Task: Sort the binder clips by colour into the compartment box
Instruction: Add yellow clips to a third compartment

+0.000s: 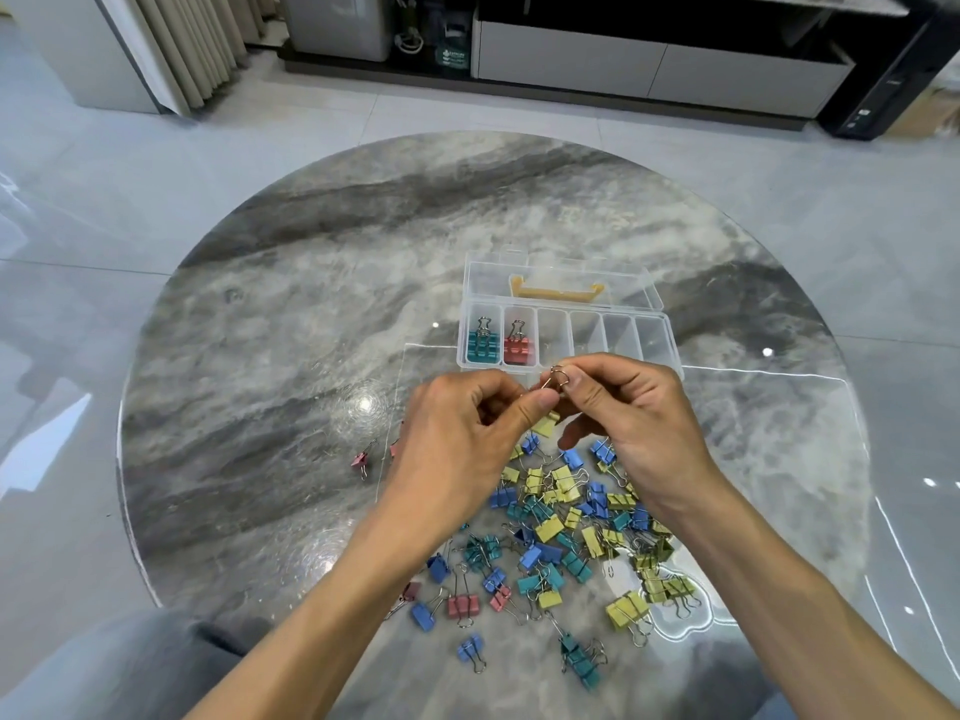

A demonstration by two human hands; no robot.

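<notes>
While our left hand (462,433) pinches the wire loop and our right hand (623,407) pinches it from the other side, the yellow clip (546,424) hangs between them above the pile (571,522). We should free it cleanly, then drop it in the compartment box (618,337), third slot, beside the red clip (517,345).

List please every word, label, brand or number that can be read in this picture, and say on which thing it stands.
Nothing can be read for certain.
Green label on the shelf unit: white print, too small and blurred to read.
Black case at the far right: small marks, too blurred to read.
Compartment box, binder clips, table: no text visible.
</notes>
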